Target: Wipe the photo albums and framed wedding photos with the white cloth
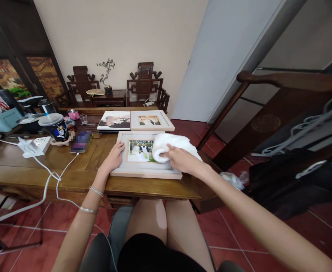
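Note:
A pale picture frame [120, 166] with a photo of two people lies flat on the wooden table in front of me. My left hand [115, 155] grips its left edge, with the fingers curled over the border. Bunched in my right hand [180, 158] is a white towel [174, 144], pressed on the right part of the frame. The towel covers the photo's right side and the frame's upper right corner. Just behind lie a second pale picture frame [167, 122] and a white-edged photo panel [115, 118], side by side.
On the left of the wooden table [98, 147] are a phone [81, 142] on a charging cable, a power strip [38, 146], a lidded cup [55, 126] and a blue box [3, 120]. A wooden chair [268, 81] stands close on the right.

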A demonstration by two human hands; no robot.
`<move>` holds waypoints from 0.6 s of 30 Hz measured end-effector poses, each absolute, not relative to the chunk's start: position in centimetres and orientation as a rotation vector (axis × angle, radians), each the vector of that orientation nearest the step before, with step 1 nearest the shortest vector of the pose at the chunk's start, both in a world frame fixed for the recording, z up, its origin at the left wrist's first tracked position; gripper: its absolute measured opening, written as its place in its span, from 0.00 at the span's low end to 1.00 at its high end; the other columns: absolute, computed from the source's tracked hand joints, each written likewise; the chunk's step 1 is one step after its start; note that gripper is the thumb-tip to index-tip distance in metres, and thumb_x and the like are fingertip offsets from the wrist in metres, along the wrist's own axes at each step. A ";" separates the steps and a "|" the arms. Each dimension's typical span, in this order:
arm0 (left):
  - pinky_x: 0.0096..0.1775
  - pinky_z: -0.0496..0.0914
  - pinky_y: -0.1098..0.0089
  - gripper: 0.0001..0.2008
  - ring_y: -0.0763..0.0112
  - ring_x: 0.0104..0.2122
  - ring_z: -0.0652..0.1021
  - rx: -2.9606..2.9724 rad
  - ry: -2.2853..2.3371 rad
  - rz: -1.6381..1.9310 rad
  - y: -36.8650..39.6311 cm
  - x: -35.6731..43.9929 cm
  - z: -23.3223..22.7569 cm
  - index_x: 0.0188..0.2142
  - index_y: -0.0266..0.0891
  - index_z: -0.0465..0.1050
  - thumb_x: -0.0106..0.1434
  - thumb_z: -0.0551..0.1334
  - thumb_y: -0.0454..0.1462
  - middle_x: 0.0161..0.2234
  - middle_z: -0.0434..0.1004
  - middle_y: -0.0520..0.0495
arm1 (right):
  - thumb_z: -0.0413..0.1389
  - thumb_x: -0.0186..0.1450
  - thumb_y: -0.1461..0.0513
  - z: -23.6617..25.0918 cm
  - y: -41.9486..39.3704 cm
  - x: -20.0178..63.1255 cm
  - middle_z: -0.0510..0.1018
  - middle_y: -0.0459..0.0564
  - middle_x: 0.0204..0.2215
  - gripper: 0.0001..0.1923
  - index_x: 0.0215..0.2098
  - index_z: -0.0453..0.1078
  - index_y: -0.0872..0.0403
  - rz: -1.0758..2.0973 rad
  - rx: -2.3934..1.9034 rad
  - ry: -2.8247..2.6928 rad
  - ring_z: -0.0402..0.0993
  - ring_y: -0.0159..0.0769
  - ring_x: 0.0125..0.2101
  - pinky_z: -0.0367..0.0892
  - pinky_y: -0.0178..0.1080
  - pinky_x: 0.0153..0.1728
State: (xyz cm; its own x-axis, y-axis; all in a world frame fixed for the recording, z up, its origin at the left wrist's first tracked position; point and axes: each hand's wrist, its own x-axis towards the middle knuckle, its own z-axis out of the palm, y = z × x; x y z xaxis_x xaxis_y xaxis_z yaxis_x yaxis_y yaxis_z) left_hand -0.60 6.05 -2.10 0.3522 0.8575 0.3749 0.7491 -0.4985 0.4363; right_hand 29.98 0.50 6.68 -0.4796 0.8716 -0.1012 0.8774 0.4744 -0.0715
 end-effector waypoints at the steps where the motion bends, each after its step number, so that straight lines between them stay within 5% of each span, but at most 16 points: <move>1: 0.66 0.55 0.51 0.27 0.58 0.66 0.61 2.421 1.456 0.856 6.1 -0.6 -2.1 0.58 0.33 0.69 0.60 0.50 0.26 0.62 0.67 0.38 | 0.46 0.57 0.76 6.5 1.9 29.6 0.76 0.61 0.53 0.33 0.58 0.72 0.58 -0.151 1.614 2.662 0.61 0.53 0.63 0.63 0.45 0.54; 4: 0.66 0.56 0.51 0.27 0.58 0.66 0.62 2.414 1.453 0.874 6.1 -0.7 -2.2 0.58 0.33 0.69 0.60 0.50 0.27 0.62 0.67 0.38 | 0.45 0.59 0.74 6.6 5.9 28.3 0.70 0.62 0.60 0.33 0.62 0.68 0.58 -0.053 1.738 2.693 0.67 0.54 0.58 0.63 0.47 0.54; 8: 0.65 0.57 0.51 0.27 0.58 0.65 0.63 2.402 1.463 0.920 5.9 -0.5 -2.2 0.57 0.33 0.70 0.60 0.50 0.27 0.61 0.69 0.38 | 0.45 0.60 0.74 6.4 9.3 26.2 0.60 0.62 0.66 0.32 0.62 0.66 0.59 0.208 1.670 2.769 0.59 0.55 0.61 0.54 0.51 0.60; 13: 0.66 0.57 0.50 0.27 0.59 0.65 0.64 2.378 1.454 0.968 5.8 -0.3 -2.1 0.58 0.35 0.71 0.60 0.51 0.27 0.60 0.71 0.40 | 0.45 0.61 0.73 4.9 7.4 25.3 0.66 0.65 0.60 0.29 0.59 0.70 0.59 0.255 1.543 2.681 0.63 0.57 0.56 0.55 0.55 0.57; 18: 0.66 0.56 0.50 0.26 0.57 0.65 0.63 2.353 1.477 0.949 5.8 -0.1 -2.0 0.58 0.35 0.71 0.61 0.51 0.28 0.60 0.70 0.40 | 0.47 0.59 0.74 6.5 1.0 26.8 0.76 0.61 0.51 0.30 0.56 0.74 0.55 0.041 1.323 2.724 0.71 0.50 0.48 0.63 0.45 0.49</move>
State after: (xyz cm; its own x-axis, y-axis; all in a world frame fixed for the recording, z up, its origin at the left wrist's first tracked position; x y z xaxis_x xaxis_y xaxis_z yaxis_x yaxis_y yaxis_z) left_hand -0.05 5.80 -2.04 0.2926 0.8638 0.4101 0.7318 -0.4783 0.4855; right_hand 26.80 1.04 6.54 -0.6133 0.7847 -0.0894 0.7817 0.6193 0.0732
